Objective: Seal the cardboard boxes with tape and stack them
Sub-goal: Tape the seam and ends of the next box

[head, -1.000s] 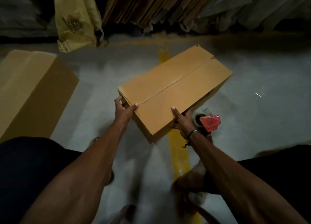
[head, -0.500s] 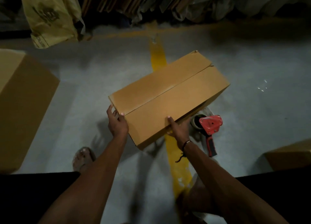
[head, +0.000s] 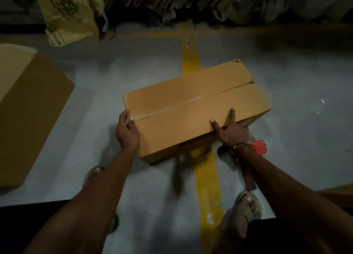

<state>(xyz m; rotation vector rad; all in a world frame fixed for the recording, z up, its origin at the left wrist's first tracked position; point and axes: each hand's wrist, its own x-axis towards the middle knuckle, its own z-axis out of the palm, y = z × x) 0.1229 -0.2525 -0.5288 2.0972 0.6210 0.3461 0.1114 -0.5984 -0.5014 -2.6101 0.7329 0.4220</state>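
The box sits on the floor across a yellow line, flaps closed, seam untaped. The left hand grips its near-left corner, fingers curled round the edge. The right hand presses flat on the top's near edge, fingers spread straight. A red tape gun lies just behind that wrist. Another box stands well left.
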